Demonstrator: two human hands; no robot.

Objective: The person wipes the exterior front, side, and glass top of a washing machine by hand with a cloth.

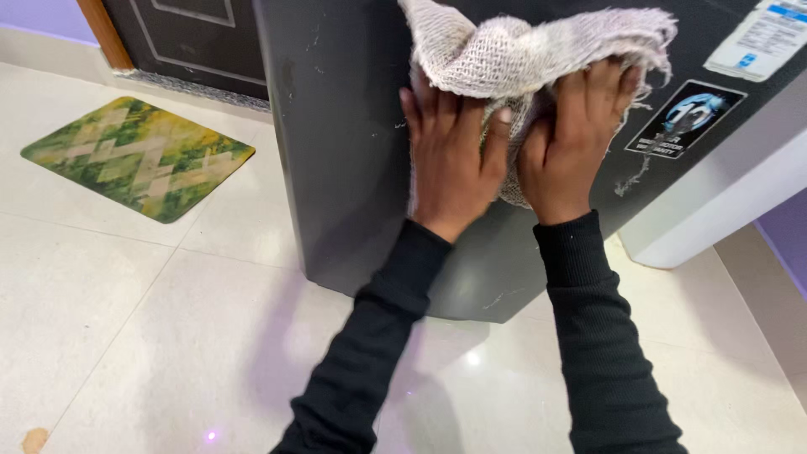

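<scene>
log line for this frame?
left hand: pressing cloth | right hand: pressing cloth | surface: dark appliance door | floor: green mat

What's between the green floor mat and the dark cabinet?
In the head view, only bare pale floor tile lies between the mat and the cabinet.
</scene>
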